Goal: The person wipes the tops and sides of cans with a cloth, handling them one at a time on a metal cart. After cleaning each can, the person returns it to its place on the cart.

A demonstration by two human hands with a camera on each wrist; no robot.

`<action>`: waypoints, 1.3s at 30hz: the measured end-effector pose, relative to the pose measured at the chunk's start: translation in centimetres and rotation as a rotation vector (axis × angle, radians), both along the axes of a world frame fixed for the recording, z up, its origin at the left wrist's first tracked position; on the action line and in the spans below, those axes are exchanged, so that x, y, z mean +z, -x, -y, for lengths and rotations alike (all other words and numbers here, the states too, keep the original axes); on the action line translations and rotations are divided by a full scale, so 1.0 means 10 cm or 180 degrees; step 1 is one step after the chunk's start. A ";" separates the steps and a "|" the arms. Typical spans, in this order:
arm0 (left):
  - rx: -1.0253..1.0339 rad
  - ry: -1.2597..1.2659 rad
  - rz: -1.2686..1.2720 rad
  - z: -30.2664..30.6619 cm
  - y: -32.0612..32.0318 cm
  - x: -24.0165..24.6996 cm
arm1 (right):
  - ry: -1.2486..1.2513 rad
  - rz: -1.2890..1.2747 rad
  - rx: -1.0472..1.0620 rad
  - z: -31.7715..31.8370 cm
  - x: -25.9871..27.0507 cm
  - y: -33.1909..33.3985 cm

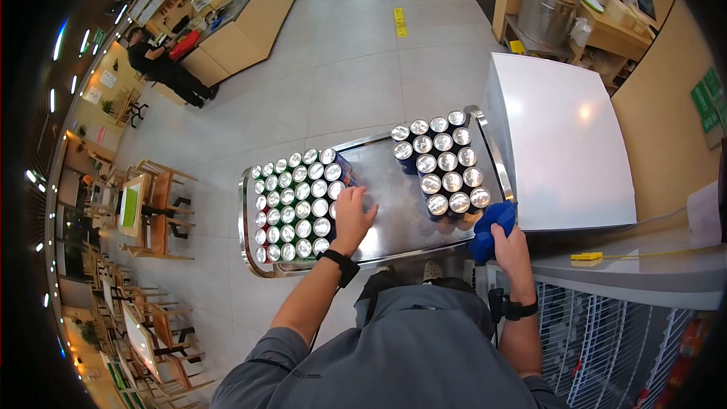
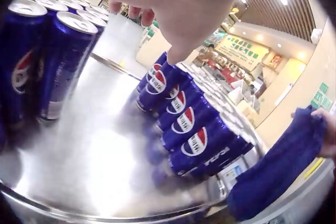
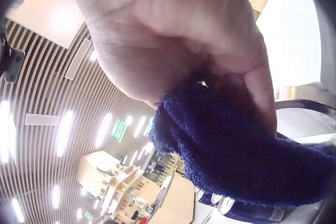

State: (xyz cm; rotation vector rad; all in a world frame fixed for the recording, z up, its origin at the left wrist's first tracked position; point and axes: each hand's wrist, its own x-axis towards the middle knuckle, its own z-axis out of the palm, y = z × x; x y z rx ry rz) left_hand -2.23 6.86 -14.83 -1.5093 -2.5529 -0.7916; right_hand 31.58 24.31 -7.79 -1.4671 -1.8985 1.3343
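Note:
My left hand (image 1: 354, 220) is over the right edge of the larger block of cans (image 1: 301, 191), its fingers loosely bent and holding nothing. Blue cans line that edge, with green and red ones farther left. In the left wrist view, the left hand's fingers hang above the metal cart top (image 2: 113, 145), between the two blocks. My right hand (image 1: 515, 250) grips a blue cloth (image 1: 487, 238) at the cart's near right corner; the right wrist view shows its fleecy folds bunched under the fingers. Beside the cloth stands a smaller block of blue Pepsi cans (image 1: 452, 180), upright in rows.
A raised metal rail (image 1: 492, 148) edges the cart. A white box-like unit (image 1: 564, 144) stands close on its right, with a grey counter (image 1: 636, 276) and a yellow tape measure (image 1: 586, 257) nearer me. Another person (image 1: 155, 60) works at a far counter.

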 end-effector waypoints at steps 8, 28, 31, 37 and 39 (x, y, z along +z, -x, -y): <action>0.0462 0.0112 0.1724 -1.05 0.20 -0.51 | 0.0860 -0.1421 -0.0455 0.11 0.18 -0.20; 0.0668 -0.0182 0.1883 -1.10 -0.01 -0.74 | 0.1094 -0.1688 -0.0878 0.21 0.37 -0.46; 0.0690 -0.0201 0.2049 -0.74 -0.17 -0.77 | 0.1034 -0.1793 -0.0752 0.18 0.41 -0.33; 0.0344 -0.0317 0.1792 -0.19 -0.45 -0.67 | 0.1148 -0.1804 -0.0469 0.15 0.45 -0.09; 0.0377 -0.0309 0.1928 -0.10 -0.49 -0.58 | 0.1109 -0.1846 -0.0383 0.16 0.51 0.02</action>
